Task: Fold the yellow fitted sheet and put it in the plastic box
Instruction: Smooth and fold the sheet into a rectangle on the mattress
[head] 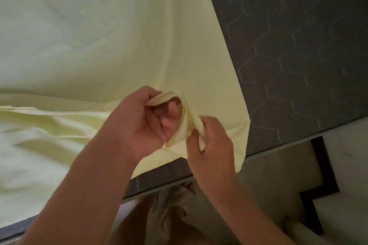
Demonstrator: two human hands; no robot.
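The pale yellow fitted sheet lies spread over the dark grey mattress, covering most of the left and centre of the view. Its near right corner is lifted off the mattress. My left hand has its fingers curled inside a fold of that corner and grips the edge. My right hand pinches the same bunched corner from the right, just beside the left hand. The plastic box is not in view.
The mattress has a hexagon quilt pattern and a striped piped edge running along its near side. Below the edge I see pale floor with a dark inlay line and my own legs in light trousers.
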